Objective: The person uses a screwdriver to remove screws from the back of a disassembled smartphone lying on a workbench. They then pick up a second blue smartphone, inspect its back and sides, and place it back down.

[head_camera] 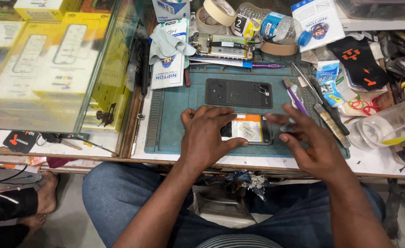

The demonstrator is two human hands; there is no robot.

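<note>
Up close, a person in jeans sits at a cluttered counter (pixel 386 165), the left hand (pixel 208 138) pressed flat on an opened phone (pixel 248 128) with its fingers together, steadying it on a teal work mat (pixel 175 119). The right hand (pixel 310 142) hovers just beside the phone's right end, fingers loosely spread, slightly blurred. Just beyond the phone lies a dark back cover (pixel 238 93), with a circuit board (pixel 221 46) further back among tape rolls (pixel 218 11) and a clear plastic bottle (pixel 267 23).
</note>
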